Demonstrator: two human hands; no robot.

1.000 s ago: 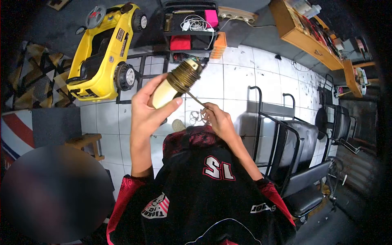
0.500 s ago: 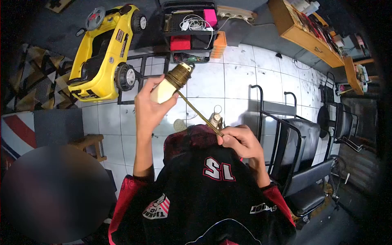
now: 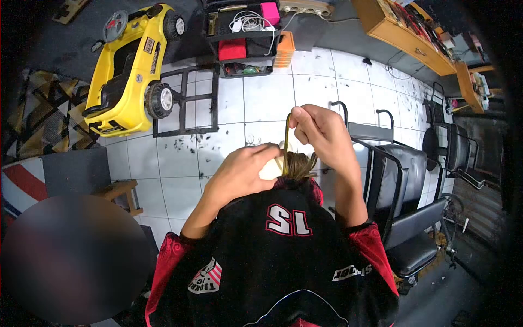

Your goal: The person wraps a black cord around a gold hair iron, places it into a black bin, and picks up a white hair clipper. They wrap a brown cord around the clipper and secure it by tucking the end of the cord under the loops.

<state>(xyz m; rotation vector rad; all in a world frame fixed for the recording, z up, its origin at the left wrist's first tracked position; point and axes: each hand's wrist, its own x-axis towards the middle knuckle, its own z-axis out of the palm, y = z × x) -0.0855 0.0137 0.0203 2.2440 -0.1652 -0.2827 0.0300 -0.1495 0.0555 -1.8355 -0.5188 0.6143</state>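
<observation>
My left hand (image 3: 245,170) is closed around the pale cream body of what looks like a hair clipper (image 3: 269,170), held in front of my chest. Many turns of brownish-gold cord (image 3: 297,165) wrap the clipper's right-hand part. A doubled-looking strand of this cord rises taut to my right hand (image 3: 322,133), which pinches it above and to the right of the clipper. Some left fingertips are hidden behind the cord, and the far end of the clipper cannot be made out.
A yellow toy car (image 3: 128,71) stands at the upper left beside a black metal frame (image 3: 185,103). Ahead is a black shelf cart (image 3: 245,41) with a white cable. Black padded chairs (image 3: 400,174) stand to my right. Dark tufts litter the tiled floor (image 3: 267,90).
The clipper has come lower, to the right and nearer my chest, turning sideways. My right hand has risen from below the clipper to above it, still pinching the cord.
</observation>
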